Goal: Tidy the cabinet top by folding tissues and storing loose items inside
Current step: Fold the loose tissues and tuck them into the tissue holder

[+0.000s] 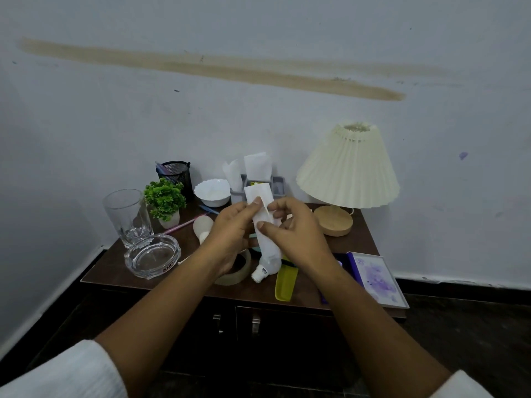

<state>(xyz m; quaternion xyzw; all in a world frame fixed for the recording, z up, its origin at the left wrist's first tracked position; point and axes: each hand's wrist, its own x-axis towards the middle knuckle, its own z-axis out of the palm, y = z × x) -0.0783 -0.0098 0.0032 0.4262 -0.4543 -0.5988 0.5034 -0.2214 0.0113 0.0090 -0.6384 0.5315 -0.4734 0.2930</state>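
We see the desk (365, 237) backed against the wall, its front edge below our wrists. A glass ashtray (152, 255) sits at the front edge left of our fingers, and a picture frame (376, 278) overhangs the corner to their right. Bare wood shows only right of our fingers, between the lamp (347, 168) and the frame. Above the clutter we hold one folded tissue (260, 196) in the air. Our left hand (230, 234) pinches its upper left edge, thumb on top, and our right hand (293, 228) pinches the right edge lower down, so the strip stands up past our fingertips. We count three tissues: this one and two more tissues (257, 165) upright in the grey organizer (277, 186) beyond our fingers. Two bulbs (265, 268) lie below and left of them.
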